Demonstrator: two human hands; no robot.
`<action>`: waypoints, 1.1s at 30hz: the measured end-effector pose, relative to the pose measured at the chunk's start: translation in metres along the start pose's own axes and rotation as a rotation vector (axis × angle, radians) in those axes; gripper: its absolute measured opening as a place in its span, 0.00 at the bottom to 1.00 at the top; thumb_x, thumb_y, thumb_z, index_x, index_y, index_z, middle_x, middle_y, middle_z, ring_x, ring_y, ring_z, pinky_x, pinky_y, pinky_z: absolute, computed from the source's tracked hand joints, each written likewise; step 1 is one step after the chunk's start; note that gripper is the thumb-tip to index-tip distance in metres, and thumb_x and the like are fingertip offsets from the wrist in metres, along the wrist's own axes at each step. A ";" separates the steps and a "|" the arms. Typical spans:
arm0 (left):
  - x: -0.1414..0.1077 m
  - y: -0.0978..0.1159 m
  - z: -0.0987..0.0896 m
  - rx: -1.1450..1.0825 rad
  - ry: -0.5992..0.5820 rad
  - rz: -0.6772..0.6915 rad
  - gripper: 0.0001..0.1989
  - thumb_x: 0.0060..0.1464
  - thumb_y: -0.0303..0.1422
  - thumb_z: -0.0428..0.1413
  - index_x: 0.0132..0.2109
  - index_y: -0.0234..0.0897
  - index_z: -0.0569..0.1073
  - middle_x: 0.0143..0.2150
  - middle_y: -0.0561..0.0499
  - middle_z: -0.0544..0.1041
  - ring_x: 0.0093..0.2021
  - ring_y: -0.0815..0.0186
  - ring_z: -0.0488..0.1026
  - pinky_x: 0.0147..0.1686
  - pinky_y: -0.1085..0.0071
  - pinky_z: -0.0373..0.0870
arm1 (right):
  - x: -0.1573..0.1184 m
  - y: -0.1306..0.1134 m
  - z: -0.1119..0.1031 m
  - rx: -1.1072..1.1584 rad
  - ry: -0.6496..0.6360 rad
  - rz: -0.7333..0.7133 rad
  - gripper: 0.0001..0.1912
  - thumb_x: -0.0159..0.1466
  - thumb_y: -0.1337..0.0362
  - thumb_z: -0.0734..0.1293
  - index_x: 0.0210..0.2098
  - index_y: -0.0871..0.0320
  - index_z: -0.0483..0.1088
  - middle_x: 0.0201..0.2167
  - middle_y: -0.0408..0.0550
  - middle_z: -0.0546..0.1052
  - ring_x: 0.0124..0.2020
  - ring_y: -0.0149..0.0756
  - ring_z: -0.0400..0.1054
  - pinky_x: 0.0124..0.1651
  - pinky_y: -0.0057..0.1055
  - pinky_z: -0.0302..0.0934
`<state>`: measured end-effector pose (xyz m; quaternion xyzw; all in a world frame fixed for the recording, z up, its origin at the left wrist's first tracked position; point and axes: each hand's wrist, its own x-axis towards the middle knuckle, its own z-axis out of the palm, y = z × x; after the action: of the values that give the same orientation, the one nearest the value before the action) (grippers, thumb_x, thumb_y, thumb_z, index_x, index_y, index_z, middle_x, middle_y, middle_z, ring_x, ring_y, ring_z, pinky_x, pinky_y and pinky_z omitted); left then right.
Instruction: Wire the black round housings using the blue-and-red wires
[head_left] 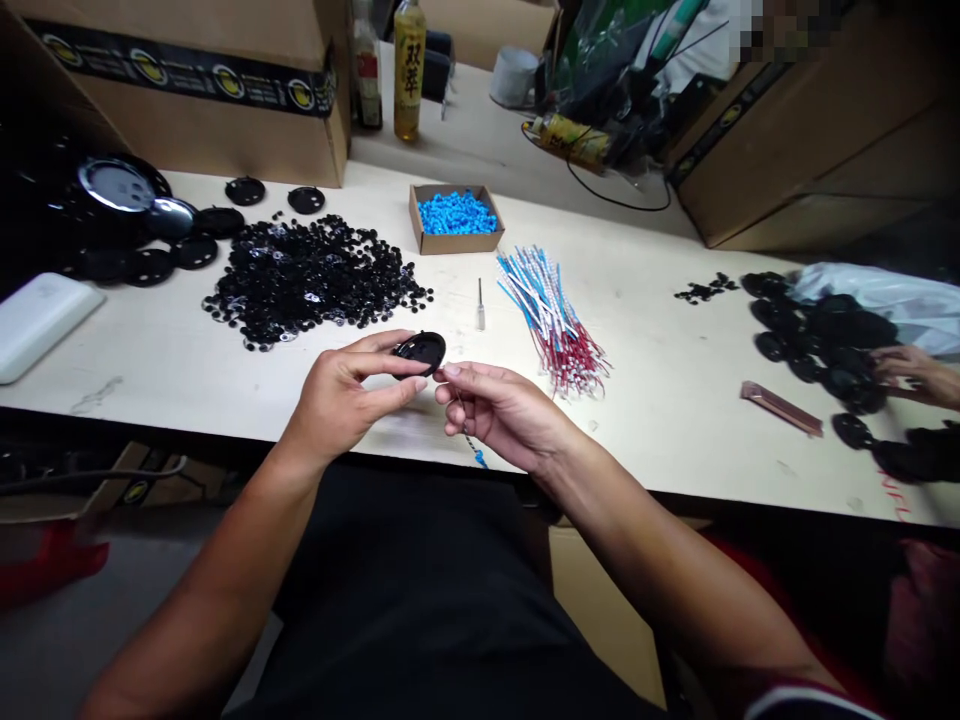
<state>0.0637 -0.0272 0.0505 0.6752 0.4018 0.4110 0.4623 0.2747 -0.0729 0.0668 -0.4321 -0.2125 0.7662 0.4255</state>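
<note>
Noted on desk (660,400), at 10 o'clock: large carton (202,110), unable to see inside. With left hand (334,400) and right hand (510,405), pinching. At 12 o'clock: small open box (463,243) holding blue pieces (456,213). Above desk, just off centre toward 9 o'clock: black disc (426,348), in left; steady rim, work lightly at edge. At 6 o'clock: blue-tipped strand (479,458), in right; avoid snagging.

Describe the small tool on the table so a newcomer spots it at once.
On the pale table, find the open box of blue pieces. Nearer the person, between the black pile and the wire bundle, lies a slim tool. Unlike those heaps, it lies alone: thin shaft, pale handle.
</note>
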 end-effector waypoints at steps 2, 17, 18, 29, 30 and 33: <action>0.002 -0.001 -0.002 -0.029 0.011 -0.038 0.10 0.53 0.37 0.72 0.44 0.45 0.89 0.60 0.43 0.84 0.65 0.50 0.78 0.68 0.57 0.70 | 0.003 0.000 0.002 0.003 0.003 -0.013 0.20 0.56 0.57 0.84 0.41 0.62 0.80 0.32 0.45 0.81 0.25 0.27 0.71 0.32 0.27 0.76; 0.026 -0.004 -0.031 -0.048 0.055 -0.125 0.12 0.53 0.40 0.73 0.45 0.45 0.89 0.61 0.44 0.84 0.65 0.47 0.77 0.67 0.52 0.72 | 0.027 -0.023 0.012 -0.009 -0.086 0.008 0.19 0.67 0.52 0.77 0.46 0.62 0.78 0.36 0.49 0.83 0.28 0.32 0.76 0.37 0.30 0.76; 0.027 -0.005 -0.033 -0.047 0.067 -0.130 0.12 0.52 0.40 0.74 0.44 0.45 0.89 0.60 0.44 0.84 0.65 0.46 0.77 0.67 0.52 0.72 | 0.029 -0.025 0.011 -0.020 -0.094 0.022 0.18 0.68 0.52 0.76 0.47 0.62 0.79 0.36 0.50 0.84 0.29 0.32 0.77 0.38 0.30 0.76; 0.048 -0.004 -0.059 -0.011 0.159 -0.198 0.10 0.50 0.37 0.75 0.42 0.47 0.89 0.58 0.48 0.85 0.63 0.48 0.79 0.66 0.53 0.74 | 0.051 -0.035 -0.004 -0.235 -0.133 0.123 0.22 0.62 0.52 0.80 0.48 0.62 0.81 0.39 0.54 0.85 0.35 0.35 0.80 0.43 0.28 0.75; 0.050 -0.004 -0.062 -0.006 0.163 -0.207 0.11 0.50 0.38 0.75 0.42 0.47 0.89 0.58 0.48 0.85 0.63 0.48 0.79 0.67 0.52 0.74 | 0.053 -0.035 -0.006 -0.246 -0.135 0.123 0.23 0.61 0.53 0.80 0.48 0.62 0.81 0.38 0.54 0.85 0.36 0.35 0.80 0.43 0.28 0.74; 0.053 -0.004 -0.070 -0.006 0.184 -0.228 0.11 0.49 0.39 0.75 0.41 0.48 0.89 0.57 0.48 0.86 0.64 0.47 0.78 0.67 0.51 0.74 | 0.056 -0.031 -0.012 -0.289 -0.119 0.097 0.23 0.59 0.53 0.81 0.48 0.60 0.80 0.39 0.52 0.85 0.36 0.35 0.80 0.45 0.31 0.74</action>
<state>0.0161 0.0435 0.0729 0.5833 0.5152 0.4171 0.4693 0.2845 -0.0094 0.0553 -0.4523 -0.3244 0.7715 0.3082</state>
